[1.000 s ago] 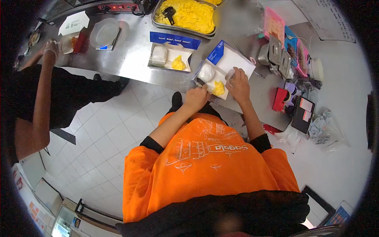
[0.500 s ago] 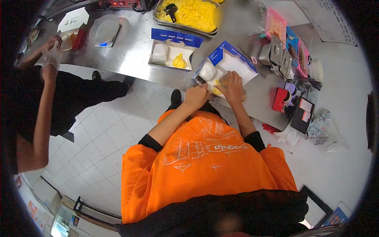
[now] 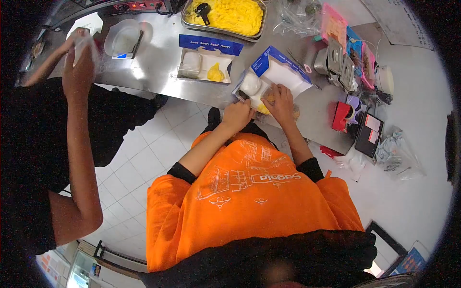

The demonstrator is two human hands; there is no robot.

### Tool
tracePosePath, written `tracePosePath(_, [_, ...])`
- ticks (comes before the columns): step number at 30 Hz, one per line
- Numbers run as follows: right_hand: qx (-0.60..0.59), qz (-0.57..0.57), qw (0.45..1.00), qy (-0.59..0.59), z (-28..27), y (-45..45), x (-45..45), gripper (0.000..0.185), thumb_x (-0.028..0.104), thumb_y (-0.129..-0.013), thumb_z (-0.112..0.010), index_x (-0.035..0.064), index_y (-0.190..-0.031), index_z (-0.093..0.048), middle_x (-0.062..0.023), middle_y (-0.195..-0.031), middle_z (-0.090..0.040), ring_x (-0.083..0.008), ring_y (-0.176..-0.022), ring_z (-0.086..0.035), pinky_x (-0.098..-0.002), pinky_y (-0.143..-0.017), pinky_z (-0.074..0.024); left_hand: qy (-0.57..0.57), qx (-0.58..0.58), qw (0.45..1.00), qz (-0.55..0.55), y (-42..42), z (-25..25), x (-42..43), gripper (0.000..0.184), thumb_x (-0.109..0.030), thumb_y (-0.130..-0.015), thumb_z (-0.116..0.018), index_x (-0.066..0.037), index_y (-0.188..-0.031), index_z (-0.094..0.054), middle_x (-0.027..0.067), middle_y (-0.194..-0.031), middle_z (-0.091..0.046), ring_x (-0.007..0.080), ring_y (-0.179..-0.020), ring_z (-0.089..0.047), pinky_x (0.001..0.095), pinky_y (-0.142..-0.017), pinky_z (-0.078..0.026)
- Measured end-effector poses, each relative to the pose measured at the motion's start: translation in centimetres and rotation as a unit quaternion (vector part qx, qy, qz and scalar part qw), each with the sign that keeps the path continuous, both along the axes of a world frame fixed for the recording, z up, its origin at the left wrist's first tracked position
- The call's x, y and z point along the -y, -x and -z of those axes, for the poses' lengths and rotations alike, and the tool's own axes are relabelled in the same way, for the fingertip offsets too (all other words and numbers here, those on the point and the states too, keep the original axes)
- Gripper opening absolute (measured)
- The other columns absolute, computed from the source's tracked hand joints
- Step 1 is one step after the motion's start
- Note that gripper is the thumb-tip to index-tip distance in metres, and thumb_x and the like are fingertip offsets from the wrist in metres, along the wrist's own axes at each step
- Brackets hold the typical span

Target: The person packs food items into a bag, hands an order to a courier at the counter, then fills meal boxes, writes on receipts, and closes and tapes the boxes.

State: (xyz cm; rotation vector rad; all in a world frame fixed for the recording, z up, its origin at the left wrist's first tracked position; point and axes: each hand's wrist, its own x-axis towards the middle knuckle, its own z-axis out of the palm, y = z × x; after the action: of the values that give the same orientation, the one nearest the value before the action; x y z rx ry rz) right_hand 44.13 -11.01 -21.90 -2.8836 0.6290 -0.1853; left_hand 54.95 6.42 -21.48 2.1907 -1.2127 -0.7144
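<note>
An open blue-and-white box [image 3: 288,77] lies on the steel counter, with a white wrapped mound [image 3: 250,84] and yellow food [image 3: 263,108] inside. My left hand [image 3: 237,115] is closed at the box's near left corner, by a small black item; what its fingers hold is too small to make out. Over the box's right part, my right hand [image 3: 281,103] grips a small clear packet with brown contents [image 3: 270,97], beside the yellow food. To the left stands a second open box [image 3: 205,62] with a white mound and yellow food.
A metal tray [image 3: 263,30] of yellow food with a black utensil stands at the back. A co-worker's gloved hands [image 3: 80,57] are at the left, near a clear lid [image 3: 122,38]. Metal containers [image 3: 336,65], a red item [image 3: 340,117] and a black device [image 3: 369,136] sit right.
My right hand has moved left and inward over the box with the packet. My left hand stays at the corner. The co-worker's arms have shifted right, hands raised before the other white box.
</note>
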Motion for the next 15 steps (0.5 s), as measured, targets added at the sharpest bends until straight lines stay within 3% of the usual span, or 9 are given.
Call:
tracePosePath(4, [0.027,0.011,0.997,0.065,-1.4,0.5,-0.8,0.067,0.036,-0.073,-0.075,0.006,-0.127,-0.049,-0.0195,-0.121,-0.046,-0.0354,-0.111,-0.047,-0.045,-0.094,-0.0395,-0.003,0.012,1.0,-0.009,-0.2,-0.8,-0.1,0.033,-0.035,-0.087,-0.058,-0.002,-0.091,-0.057,0.0189,-0.072,-0.065,0.0356,-0.067,-0.066,0.0458,-0.061,-0.053])
tracePosePath(7, [0.0,0.045,0.999,0.025,-1.8,1.2,-0.6,0.061,0.027,-0.075,-0.074,0.0058,-0.127,-0.05,-0.0203,-0.123,-0.045,-0.0349,-0.111,-0.048,-0.0436,-0.093,-0.0417,0.009,0.013,1.0,-0.012,-0.2,-1.3,-0.2,0.033,-0.034,-0.087,-0.058,-0.001,-0.091,-0.057,0.0194,-0.073,-0.065,0.0363,-0.068,-0.066,0.0463,-0.061,-0.053])
tracePosePath(10, [-0.023,0.08,0.992,-0.097,-1.3,1.7,-0.2,0.057,0.019,-0.076,-0.072,0.0047,-0.126,-0.05,-0.0209,-0.124,-0.045,-0.0358,-0.11,-0.05,-0.0417,-0.091,-0.0442,0.012,0.009,1.0,-0.012,-0.3,-1.3,-0.2,0.033,-0.034,-0.087,-0.058,-0.001,-0.091,-0.057,0.0198,-0.074,-0.065,0.037,-0.069,-0.066,0.0469,-0.062,-0.053])
tracePosePath(13, [0.023,0.029,0.999,-0.009,0.6,1.9,0.2,0.054,0.016,-0.077,-0.071,0.0045,-0.126,-0.051,-0.0218,-0.125,-0.044,-0.0369,-0.109,-0.051,-0.0404,-0.09,-0.0455,0.009,0.004,1.0,-0.012,-0.2,-1.1,-0.1,0.033,-0.033,-0.088,-0.058,-0.001,-0.091,-0.057,0.02,-0.074,-0.065,0.0372,-0.07,-0.066,0.0471,-0.062,-0.053])
tracePosePath(15, [-0.009,0.035,0.999,0.011,0.9,1.8,0.2,0.053,0.016,-0.077,-0.071,0.0043,-0.125,-0.051,-0.0218,-0.124,-0.046,-0.0372,-0.11,-0.05,-0.0406,-0.092,-0.045,0.001,0.003,1.0,-0.012,0.0,-0.8,0.0,0.032,-0.033,-0.088,-0.058,-0.001,-0.091,-0.057,0.02,-0.075,-0.066,0.037,-0.07,-0.066,0.047,-0.063,-0.053])
